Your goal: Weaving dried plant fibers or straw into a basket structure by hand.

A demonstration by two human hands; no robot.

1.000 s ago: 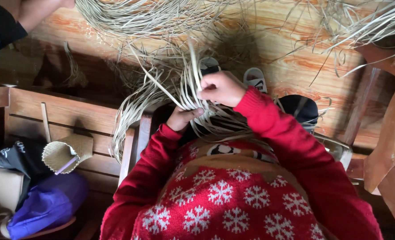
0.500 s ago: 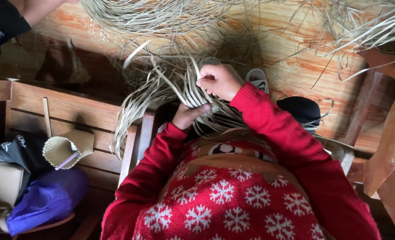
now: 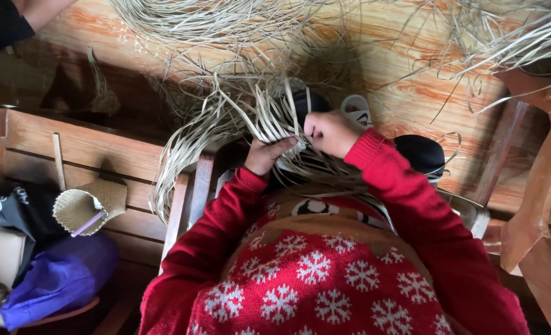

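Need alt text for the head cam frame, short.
Seen from above, a person in a red snowflake sweater grips a bundle of pale straw strips with both hands, left hand below, right hand above. More strips lie on the wooden floor; a small woven cone and a purple cloth lie on a bench at left.

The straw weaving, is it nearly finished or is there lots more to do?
Lots more, it seems. Both the left hand and the right hand pinch the straw strips, which fan out long and loose. More unwoven straw lies on the wooden floor. One small woven piece sits on the bench, seemingly done.
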